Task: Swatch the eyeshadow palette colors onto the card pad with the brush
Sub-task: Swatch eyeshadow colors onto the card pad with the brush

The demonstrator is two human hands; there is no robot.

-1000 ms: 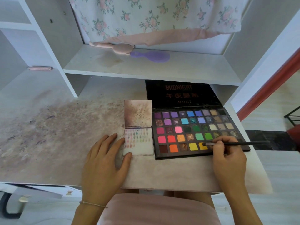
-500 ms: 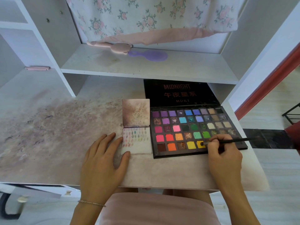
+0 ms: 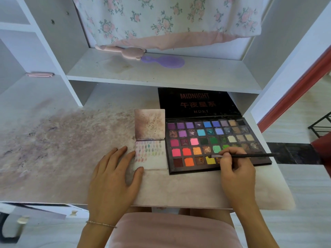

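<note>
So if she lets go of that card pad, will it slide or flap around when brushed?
The card pad looks thin and light, so it would probably skid on the smooth desk. Its opened cover lies flat, so flapping seems unlikely. The left hand touches its edge, likely steadying it.

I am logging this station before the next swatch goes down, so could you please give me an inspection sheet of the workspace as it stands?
Surface: desk top, pale with wide purplish-brown powder staining.
Job's things: eyeshadow palette open, lid lying back; card pad left of it, cover flipped up, rows of faint swatches on the upper part of the page; brush tip over the yellow pan in the bottom row.
Clutter: pink brush and purple brush on the shelf.
Grippers: left hand lies flat on the desk, thumb touching the pad's lower left corner; right hand pinches the brush.
Cables: nothing seen.
Surroundings: floral curtain above; pink stool below.
</note>
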